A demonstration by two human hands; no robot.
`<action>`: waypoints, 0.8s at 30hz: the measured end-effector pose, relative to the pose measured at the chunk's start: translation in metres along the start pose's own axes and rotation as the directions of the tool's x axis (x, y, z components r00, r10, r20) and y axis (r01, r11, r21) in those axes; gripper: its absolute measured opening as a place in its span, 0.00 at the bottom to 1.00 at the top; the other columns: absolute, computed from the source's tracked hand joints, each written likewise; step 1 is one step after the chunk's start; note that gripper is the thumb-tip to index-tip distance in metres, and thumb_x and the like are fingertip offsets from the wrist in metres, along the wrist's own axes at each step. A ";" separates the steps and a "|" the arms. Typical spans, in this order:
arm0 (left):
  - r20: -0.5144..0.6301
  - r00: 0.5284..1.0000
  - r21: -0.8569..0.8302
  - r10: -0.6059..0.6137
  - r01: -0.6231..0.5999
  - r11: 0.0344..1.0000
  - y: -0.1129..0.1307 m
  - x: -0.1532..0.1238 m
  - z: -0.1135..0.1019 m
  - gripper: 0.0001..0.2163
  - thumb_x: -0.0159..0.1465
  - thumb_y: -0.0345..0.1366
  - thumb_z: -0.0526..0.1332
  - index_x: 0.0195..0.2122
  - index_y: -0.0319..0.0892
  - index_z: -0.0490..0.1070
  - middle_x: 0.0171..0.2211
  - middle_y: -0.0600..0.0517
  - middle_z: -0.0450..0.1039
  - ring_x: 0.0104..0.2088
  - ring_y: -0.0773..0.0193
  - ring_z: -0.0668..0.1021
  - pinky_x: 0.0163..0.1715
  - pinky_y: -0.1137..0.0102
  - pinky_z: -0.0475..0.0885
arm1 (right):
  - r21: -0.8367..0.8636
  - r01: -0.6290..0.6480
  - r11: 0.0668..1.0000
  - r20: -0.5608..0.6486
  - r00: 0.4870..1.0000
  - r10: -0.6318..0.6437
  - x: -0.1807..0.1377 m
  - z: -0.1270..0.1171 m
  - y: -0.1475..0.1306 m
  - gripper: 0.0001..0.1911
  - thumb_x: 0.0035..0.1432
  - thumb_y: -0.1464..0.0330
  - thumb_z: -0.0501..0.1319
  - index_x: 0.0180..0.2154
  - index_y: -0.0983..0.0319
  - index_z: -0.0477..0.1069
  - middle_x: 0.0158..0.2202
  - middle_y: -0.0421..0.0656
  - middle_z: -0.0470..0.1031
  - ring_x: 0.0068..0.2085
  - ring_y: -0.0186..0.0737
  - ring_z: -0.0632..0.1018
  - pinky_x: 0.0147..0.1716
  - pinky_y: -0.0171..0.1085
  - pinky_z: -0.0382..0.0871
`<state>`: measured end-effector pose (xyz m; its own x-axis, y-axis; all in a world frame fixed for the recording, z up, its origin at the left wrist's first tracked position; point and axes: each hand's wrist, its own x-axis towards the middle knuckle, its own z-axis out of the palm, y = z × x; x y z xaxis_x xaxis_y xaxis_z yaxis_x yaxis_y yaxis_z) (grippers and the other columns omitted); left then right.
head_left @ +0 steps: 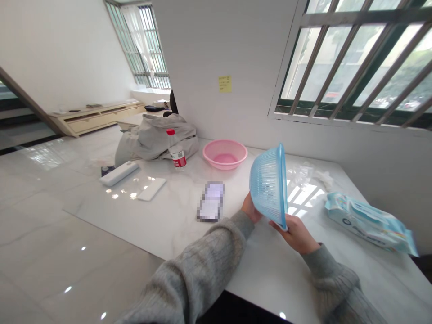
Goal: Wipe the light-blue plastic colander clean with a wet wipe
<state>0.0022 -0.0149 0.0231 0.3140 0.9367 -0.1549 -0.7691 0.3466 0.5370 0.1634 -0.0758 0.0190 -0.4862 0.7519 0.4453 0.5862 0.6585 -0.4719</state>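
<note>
Grey-sleeved left hand (pixel 250 209) and right hand (pixel 294 234) around blue colander (pixel 268 186)

Left of the grip (pixel 270 216): pixelated phone (pixel 210 202), red-capped plastic bottle (pixel 177 150). Beyond: pink plastic basin (pixel 225 154). Right: wet-wipes packet (pixel 367 221), all on marble worktop (pixel 270 274).

Nothing legible (yellow sticky note (pixel 224 83), wipes packet (pixel 367 220): writing too small).
</note>
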 end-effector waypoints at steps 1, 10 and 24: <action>0.000 1.000 0.007 0.001 -0.001 1.000 0.001 0.000 0.000 0.13 0.60 0.45 0.68 0.36 0.40 0.79 0.34 0.46 0.78 0.36 0.56 0.78 0.43 0.61 0.73 | -0.013 0.000 1.000 0.001 1.000 0.000 0.000 0.001 0.000 0.16 0.70 0.61 0.56 0.30 0.57 0.73 0.28 0.42 0.77 0.28 0.40 0.79 0.33 0.37 0.77; 0.078 0.997 0.049 0.016 -0.020 0.999 -0.002 0.000 -0.001 0.13 0.60 0.44 0.67 0.38 0.40 0.79 0.38 0.45 0.80 0.42 0.52 0.80 0.51 0.58 0.72 | -0.115 0.078 0.990 -0.025 0.996 -0.081 0.001 -0.008 0.009 0.10 0.67 0.69 0.59 0.42 0.56 0.80 0.41 0.44 0.84 0.42 0.47 0.85 0.49 0.45 0.81; 0.231 0.965 0.017 -0.125 0.125 0.992 -0.012 0.002 -0.008 0.15 0.64 0.44 0.62 0.45 0.39 0.79 0.43 0.41 0.81 0.47 0.48 0.80 0.60 0.52 0.67 | -0.207 0.079 0.975 -0.019 0.996 -0.085 -0.005 -0.007 0.029 0.43 0.47 0.87 0.54 0.61 0.51 0.74 0.63 0.38 0.73 0.63 0.45 0.75 0.66 0.46 0.69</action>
<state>0.0075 -0.0169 0.0101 0.5277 0.8490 -0.0253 -0.7142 0.4596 0.5278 0.1875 -0.0613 0.0086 -0.5221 0.6926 0.4977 0.6671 0.6952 -0.2677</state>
